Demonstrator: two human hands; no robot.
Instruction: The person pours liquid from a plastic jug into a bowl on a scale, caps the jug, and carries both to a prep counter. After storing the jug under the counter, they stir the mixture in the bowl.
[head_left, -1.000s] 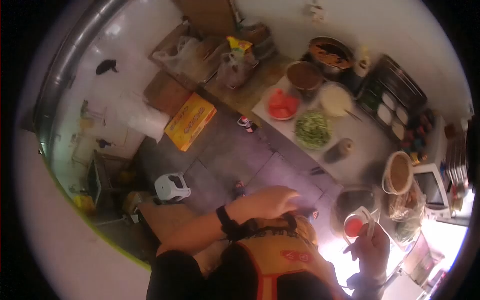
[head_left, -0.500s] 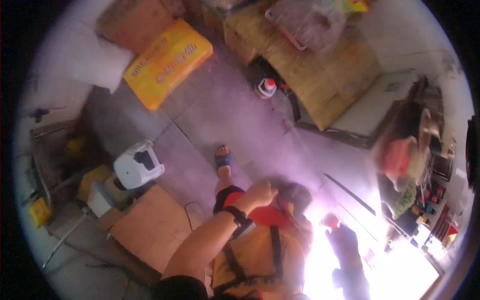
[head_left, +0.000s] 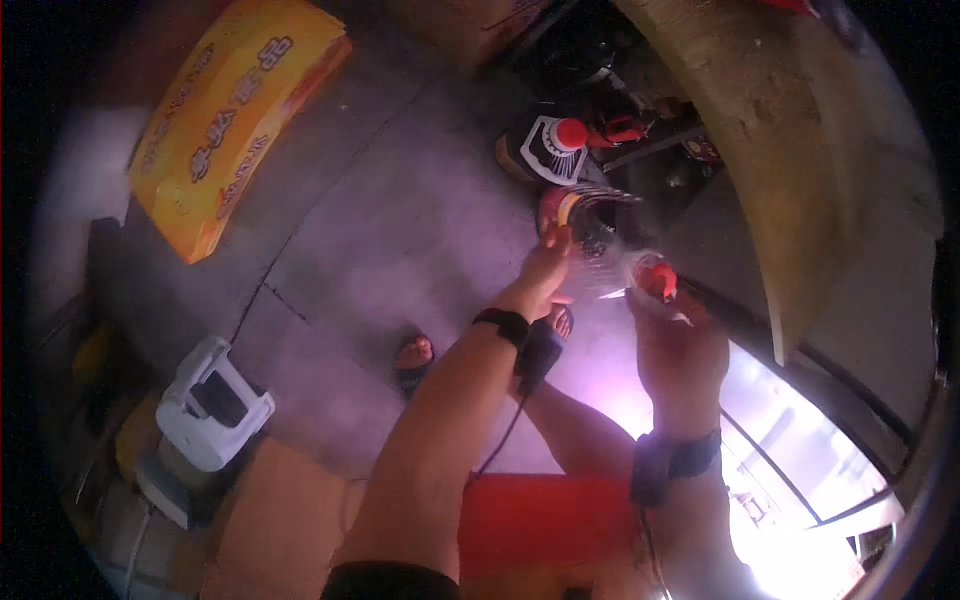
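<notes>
My left hand (head_left: 548, 268) is closed around the side of a large clear plastic bottle (head_left: 598, 240) with a red and yellow label. The bottle is tilted and smeared by motion. At its right end, my right hand (head_left: 684, 335) grips a small red piece (head_left: 656, 280) with a clear rim, against or very close to the bottle. Whether the two touch is too blurred to tell. Just behind, a dark jug (head_left: 548, 150) with a red cap and white handle stands on the floor. Both wrists wear black bands with cables.
A yellow box (head_left: 235, 120) lies at the upper left. A white stool (head_left: 212, 405) is at the lower left, beside a brown board (head_left: 275, 520). A wooden tabletop edge (head_left: 770, 150) curves down the right. My feet are on the grey tiled floor (head_left: 350, 220).
The view has dropped from the food counter towards the floor and low shelf. My left hand, earlier without the bottle, now holds it. My right hand has brought the red piece beside it.
</notes>
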